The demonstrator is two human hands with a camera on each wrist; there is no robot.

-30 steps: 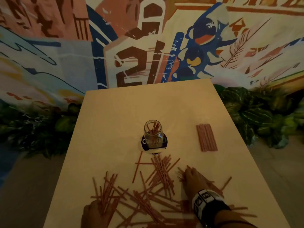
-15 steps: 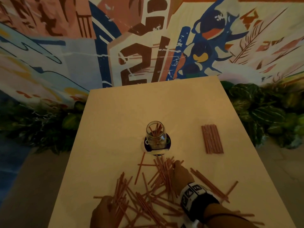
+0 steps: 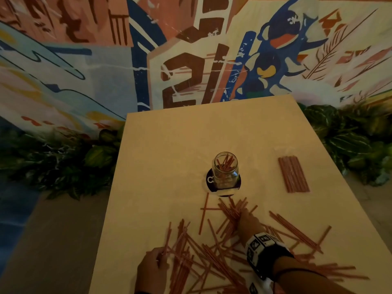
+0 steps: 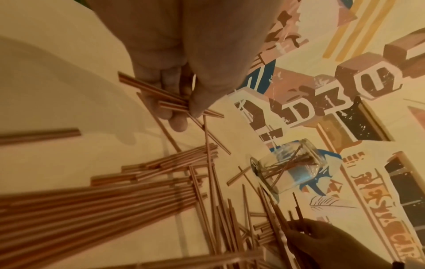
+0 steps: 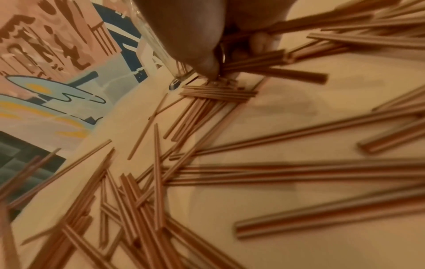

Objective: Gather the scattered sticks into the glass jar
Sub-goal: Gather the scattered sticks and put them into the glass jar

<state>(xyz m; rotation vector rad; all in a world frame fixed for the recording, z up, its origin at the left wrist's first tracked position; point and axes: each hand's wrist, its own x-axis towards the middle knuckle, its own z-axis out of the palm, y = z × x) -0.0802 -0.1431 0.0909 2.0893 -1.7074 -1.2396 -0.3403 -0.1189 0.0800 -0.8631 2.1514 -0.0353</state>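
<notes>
A glass jar (image 3: 225,169) with several sticks in it stands upright on a dark coaster (image 3: 212,181) mid-table. Thin reddish sticks (image 3: 212,251) lie scattered in a crossed pile on the near part of the table. My left hand (image 3: 162,256) is at the pile's left edge; in the left wrist view the left hand (image 4: 184,109) pinches a few sticks between thumb and fingers. My right hand (image 3: 244,215) is on the cluster just in front of the jar; in the right wrist view the right hand (image 5: 225,69) grips several sticks (image 5: 253,60) low over the table.
A neat bundle of sticks (image 3: 293,174) lies flat right of the jar. The beige table (image 3: 191,134) is bare behind the jar. Green foliage (image 3: 63,166) flanks both sides, and a painted mural wall (image 3: 191,60) stands behind.
My right hand has moved left and forward from the pile's right part to the cluster before the jar. The left hand stays at the left edge, holding sticks.
</notes>
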